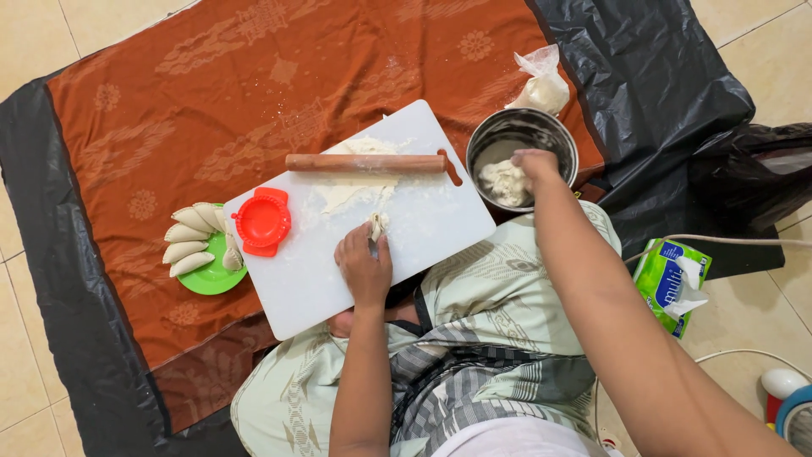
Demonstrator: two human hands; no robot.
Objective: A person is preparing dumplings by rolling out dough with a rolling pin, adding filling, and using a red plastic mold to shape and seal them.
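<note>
Sitting on the floor over a rust-orange patterned cloth (pixel 254 93).
Left hand (pixel 365 269): fingers curled down, pinching a small lump of pale dough (pixel 376 223) against the white rectangular plastic cutting board (pixel 440 224), flour-dusted to stop sticking.
Right hand (pixel 534 162): fingers closed loosely over the dough mass (pixel 505 182) inside the round steel bowl (pixel 482 140), just beside the board.
Wooden rolling pin (pixel 365 162): across the board's far edge.
Red hinged dumpling press (pixel 261 221): open, at the board's left corner.
Green round plate (pixel 211 271): holds folded dumplings (pixel 188 239), clear of the flour.

Round blue-and-white object (pixel 795 413): cut off at the floor's lower right corner. Utensil under left hand (pixel 364 269): mostly hidden. Right hand (pixel 534 162) fingertips: hidden in steel bowl (pixel 558 135).
</note>
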